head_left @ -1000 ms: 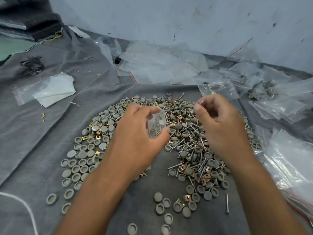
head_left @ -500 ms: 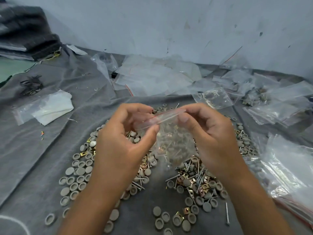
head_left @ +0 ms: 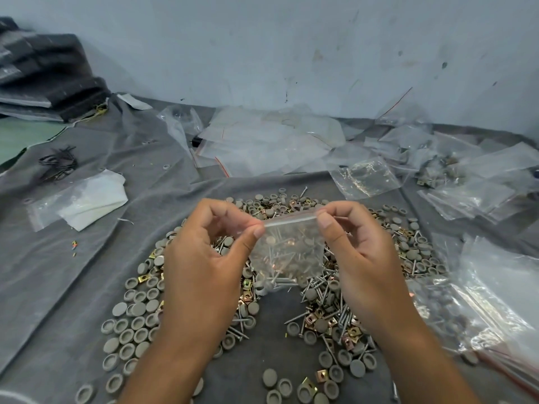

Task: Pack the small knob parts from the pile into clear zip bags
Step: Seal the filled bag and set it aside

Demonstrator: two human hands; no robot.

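Observation:
A small clear zip bag (head_left: 288, 252) with screws, clips and grey caps inside hangs upright over the pile. My left hand (head_left: 210, 258) pinches its top left corner between thumb and fingers. My right hand (head_left: 358, 255) pinches the top right corner, so the zip strip is stretched flat between both hands. Under and around the bag lies the pile of grey round knob caps (head_left: 137, 316), screws and brass clips (head_left: 329, 313) on a grey cloth (head_left: 58, 272).
Empty clear zip bags (head_left: 262, 144) lie heaped at the back by the wall. Filled bags (head_left: 495, 301) lie stacked at the right. A bag with white paper (head_left: 84, 199) and black wires (head_left: 58, 164) sit at the left; dark folded cloth (head_left: 49, 74) lies far left.
Both hands have come together on the bag's top and lifted it up over the pile. They then slid apart along the zip strip to its corners.

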